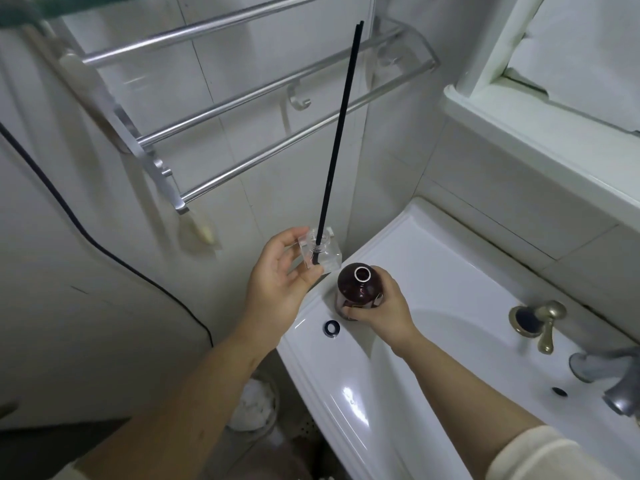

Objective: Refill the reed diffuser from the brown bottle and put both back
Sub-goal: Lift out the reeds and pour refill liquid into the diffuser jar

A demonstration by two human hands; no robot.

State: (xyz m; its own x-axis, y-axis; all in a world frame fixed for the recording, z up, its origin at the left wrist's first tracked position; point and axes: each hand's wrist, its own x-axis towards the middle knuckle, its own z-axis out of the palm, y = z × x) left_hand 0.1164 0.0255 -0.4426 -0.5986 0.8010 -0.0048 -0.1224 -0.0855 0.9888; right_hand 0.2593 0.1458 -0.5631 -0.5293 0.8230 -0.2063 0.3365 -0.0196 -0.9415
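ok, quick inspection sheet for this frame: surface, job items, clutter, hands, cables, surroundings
Surface: white sink rim, glossy, looks dry.
Job's things: clear diffuser bottle held in the air, black reeds still in its neck; brown bottle upright on the rim, mouth open; dark ring cap lying on the rim beside it.
Clutter: nothing seen on the rim.
Grippers: left hand holds the diffuser bottle; right hand grips the brown bottle.
Cables: black cable runs down the left wall.
Surroundings: metal towel rack, brass tap handle, window ledge, bin below the sink.
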